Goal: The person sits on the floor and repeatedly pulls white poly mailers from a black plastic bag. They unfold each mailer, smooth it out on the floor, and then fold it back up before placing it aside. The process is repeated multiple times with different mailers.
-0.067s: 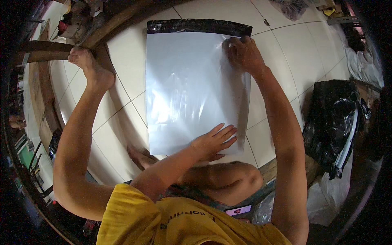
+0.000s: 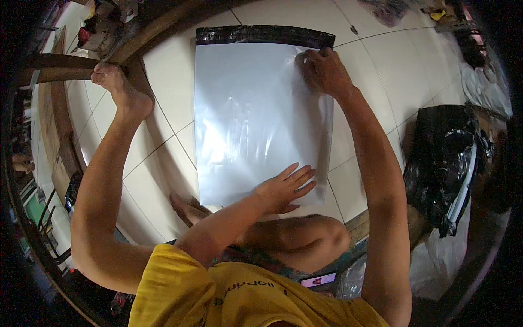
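A large white plastic mailing bag (image 2: 245, 103) lies flat on the tiled floor, a black band along its far end. My left hand (image 2: 286, 188) rests spread over its near right part, fingers stretched out and pointing right. At the far right edge, just below the black band, my right hand (image 2: 325, 71) has its fingers bent together on the plastic. Small creases run from those fingertips. The fingertips are in shadow, and the hand covers part of the bag's edge.
Black plastic bags (image 2: 444, 158) lie in a heap on the right, with clear plastic (image 2: 436, 261) nearby. A lit phone (image 2: 317, 280) is beside my bent leg. Dark wooden beams (image 2: 147, 35) stand at the far left, where my left foot (image 2: 111, 79) rests.
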